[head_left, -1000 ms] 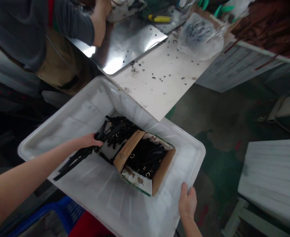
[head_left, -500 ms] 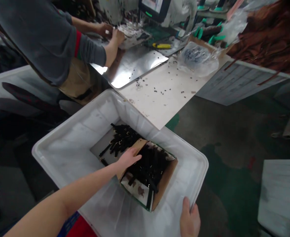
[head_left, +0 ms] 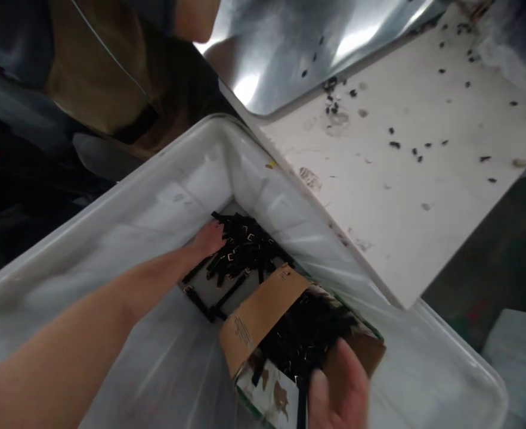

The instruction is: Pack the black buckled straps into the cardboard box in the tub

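Observation:
My left hand point(head_left: 209, 237) reaches down to the left edge of a pile of black straps with small gold-coloured buckles point(head_left: 245, 241). Its fingertips are partly hidden among the straps, so whether it grips any is unclear. An open cardboard box point(head_left: 263, 316) holds more black straps point(head_left: 305, 333) beside the pile. My right hand point(head_left: 341, 390) is over the box's near right end, thumb and fingers apart, with nothing seen between them. Pile and box both sit inside a large white plastic bin point(head_left: 164, 363).
A white tabletop point(head_left: 379, 208) scattered with small black bits overhangs the bin's far right side. On it lies a shiny metal plate point(head_left: 281, 59). Another person's arm point(head_left: 195, 18) and brown apron point(head_left: 97, 77) are at upper left. A white container point(head_left: 520, 351) stands at right.
My left hand has gone from the box's edge to the loose strap pile. My right hand has left the bin's rim and come over the box. The view is closer to the bin.

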Available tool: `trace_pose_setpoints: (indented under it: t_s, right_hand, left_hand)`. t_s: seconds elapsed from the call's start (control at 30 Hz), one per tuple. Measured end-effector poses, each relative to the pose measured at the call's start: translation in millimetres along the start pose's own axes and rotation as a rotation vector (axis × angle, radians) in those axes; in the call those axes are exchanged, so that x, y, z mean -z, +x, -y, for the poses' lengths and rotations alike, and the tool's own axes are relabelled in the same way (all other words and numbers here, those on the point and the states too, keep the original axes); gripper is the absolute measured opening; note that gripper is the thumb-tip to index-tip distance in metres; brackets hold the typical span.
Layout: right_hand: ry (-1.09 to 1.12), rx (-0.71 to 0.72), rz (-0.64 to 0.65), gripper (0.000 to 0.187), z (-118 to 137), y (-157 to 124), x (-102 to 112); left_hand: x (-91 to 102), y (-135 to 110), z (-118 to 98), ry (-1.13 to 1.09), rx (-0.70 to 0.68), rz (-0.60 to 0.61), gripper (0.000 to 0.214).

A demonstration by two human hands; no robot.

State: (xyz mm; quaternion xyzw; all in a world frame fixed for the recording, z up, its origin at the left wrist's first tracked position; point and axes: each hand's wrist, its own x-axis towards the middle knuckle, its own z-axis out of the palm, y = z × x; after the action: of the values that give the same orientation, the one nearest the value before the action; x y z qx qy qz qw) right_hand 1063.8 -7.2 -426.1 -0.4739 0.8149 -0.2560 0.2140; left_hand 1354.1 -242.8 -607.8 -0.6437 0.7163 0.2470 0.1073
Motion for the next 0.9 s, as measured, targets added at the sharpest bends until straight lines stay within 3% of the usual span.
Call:
trace_pose_setpoints:
  t_s: [0.1,0.13,0.23,0.3,0.4,0.57,0.73,0.9]
  right_hand:
    - [0.445,-0.07,0.333,0.061,73.0,38.5,-120.8]
    - [0.504,-0.152,0.348,0.061,86.8,53.6,-159.9]
    - [0.232,-0.388,0.289,0.062,89.9,99.0,-254.5]
    - [0.103,-0.418,0.232,0.068,68.6,123.1,-292.9]
    - [-0.061,-0.401,0.187,0.082,27.1,143.3,-319.9]
    - [-0.223,-0.331,0.243,0.102,-21.3,150.7,-333.0]
    - [-0.157,-0.443,0.301,0.102,-32.7,139.3,-355.1]
    - [0.242,-0.604,0.402,0.069,-20.8,97.3,-390.1]
  left_hand:
    - [-6.3,28.7,13.1,0.002,-0.035,-0.026,0.047]
    - [-8.0,36.9,16.1,0.002,-0.053,-0.033,0.047]
    - [-14.0,60.2,22.8,0.005,-0.106,-0.041,0.046]
    - [-20.7,75.0,27.0,0.007,-0.138,-0.036,0.049]
    - [-37.7,94.4,34.7,-0.001,-0.191,-0.035,0.067]
    - [-75.8,105.0,50.3,-0.063,-0.156,-0.015,0.098]
    - [-110.2,73.8,49.3,-0.239,0.041,-0.034,0.094]
    - [-137.7,31.0,30.3,-0.624,0.283,0.085,0.082]
